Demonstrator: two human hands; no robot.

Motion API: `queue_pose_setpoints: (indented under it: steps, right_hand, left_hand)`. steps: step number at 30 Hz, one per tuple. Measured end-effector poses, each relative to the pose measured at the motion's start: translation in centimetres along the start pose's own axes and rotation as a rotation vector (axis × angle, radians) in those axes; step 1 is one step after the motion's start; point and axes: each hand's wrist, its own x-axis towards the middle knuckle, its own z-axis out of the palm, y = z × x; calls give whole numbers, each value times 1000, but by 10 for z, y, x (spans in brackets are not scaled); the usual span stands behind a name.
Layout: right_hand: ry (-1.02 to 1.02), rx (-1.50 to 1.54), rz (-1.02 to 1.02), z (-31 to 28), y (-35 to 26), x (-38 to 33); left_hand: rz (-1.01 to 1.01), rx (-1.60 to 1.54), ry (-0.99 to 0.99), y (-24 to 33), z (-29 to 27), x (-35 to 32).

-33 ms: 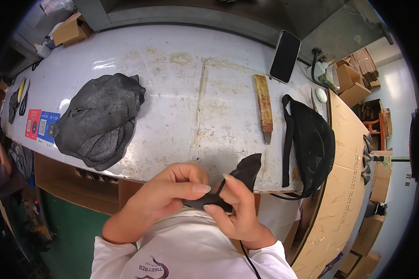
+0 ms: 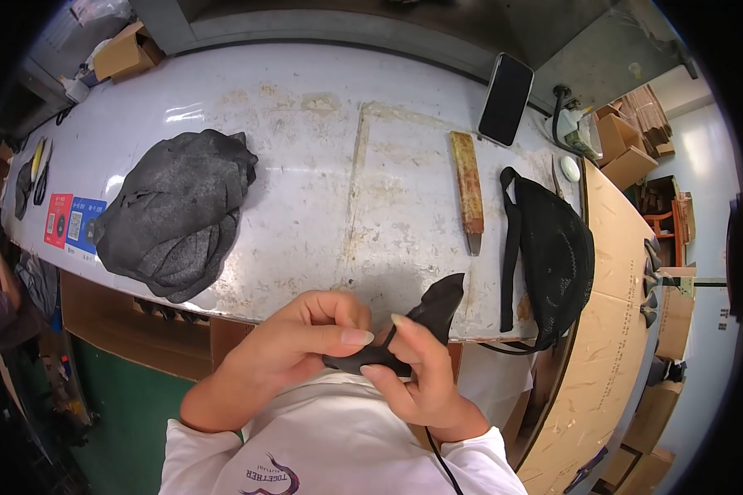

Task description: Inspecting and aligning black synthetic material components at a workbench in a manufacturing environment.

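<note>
Just off the table's near edge, a thin, dark piece of leather-like material (image 2: pixel 440 307) is held in front of my shirt. My left hand (image 2: pixel 309 334) is closed in a pinch at its left part, with the thumb laid over the curled forefinger. My right hand (image 2: pixel 421 363) pinches the same piece between thumb and fingers, and a narrow strip of it stands up between the two hands. The pointed far end sticks out past my right fingers toward the table. What lies under my left fingertips is hidden.
A heap of dark grey sheet material (image 2: pixel 177 210) lies left on the white table (image 2: pixel 305 165). To the right are a rusty wooden-looking bar (image 2: pixel 466 181), a phone (image 2: pixel 506 101) and a black mesh bag (image 2: pixel 553 256). Cardboard (image 2: pixel 607 313) borders the right edge. Another person (image 2: pixel 8 293) is far left.
My right fingertip has shifted slightly left and nearer to me on the dark piece. Both hands keep their hold, and the table items stay put.
</note>
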Motion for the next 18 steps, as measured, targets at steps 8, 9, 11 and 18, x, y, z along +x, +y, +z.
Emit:
queue_pose_setpoints:
  steps: [8, 9, 11, 18]
  right_hand:
    - [-13, -191, -132, -10, -2, 9]
    - [-10, -193, -132, -10, -3, 10]
    - [-15, -141, -68, -7, -4, 11]
    - [46, 19, 68, 1, -5, 2]
  left_hand:
    - [177, 264, 308, 1, 5, -1]
    - [175, 264, 306, 2, 4, -3]
    - [347, 689, 245, 1, 3, -11]
    - [844, 1568, 193, 7, 17, -13]
